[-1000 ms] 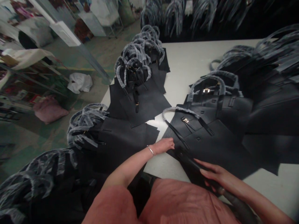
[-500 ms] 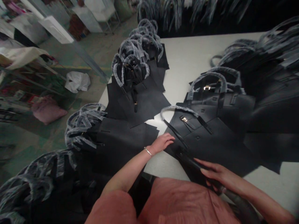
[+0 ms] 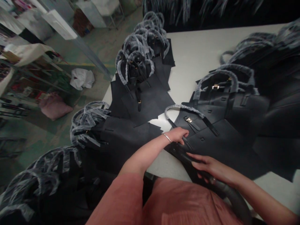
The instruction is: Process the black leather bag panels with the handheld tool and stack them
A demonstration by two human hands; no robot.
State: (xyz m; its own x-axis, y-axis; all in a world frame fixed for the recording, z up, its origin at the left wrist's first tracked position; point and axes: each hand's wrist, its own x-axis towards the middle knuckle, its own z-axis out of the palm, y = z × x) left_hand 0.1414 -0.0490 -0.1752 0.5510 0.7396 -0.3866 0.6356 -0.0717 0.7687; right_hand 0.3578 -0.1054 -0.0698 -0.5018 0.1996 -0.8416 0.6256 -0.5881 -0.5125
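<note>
My left hand point(image 3: 178, 135), a bangle at its wrist, has its fingers curled over the lower left end of a plastic-wrapped bag handle point(image 3: 185, 107). That handle is attached to a black bag panel point(image 3: 225, 140), which lies flat with a small strap and gold-coloured buckle point(image 3: 188, 119). Just below, my right hand point(image 3: 207, 167) is wrapped around a thick black tube point(image 3: 234, 195), like a hose. The tube's front end reaches over the panel's lower left edge, close to my left hand. Its far end curves down by my right forearm.
More black panels with wrapped handles point(image 3: 220, 76) lie behind and to the right. Overlapping panels point(image 3: 145, 100) form a row along the left of the white table point(image 3: 194, 47). Another pile point(image 3: 122, 137) is near my left arm. A metal post point(image 3: 93, 61) stands beyond the table's left edge.
My left hand has moved right and its fingers have closed over the handle's end. My right hand, with the black tube, has shifted slightly left and up. The view has turned slightly.
</note>
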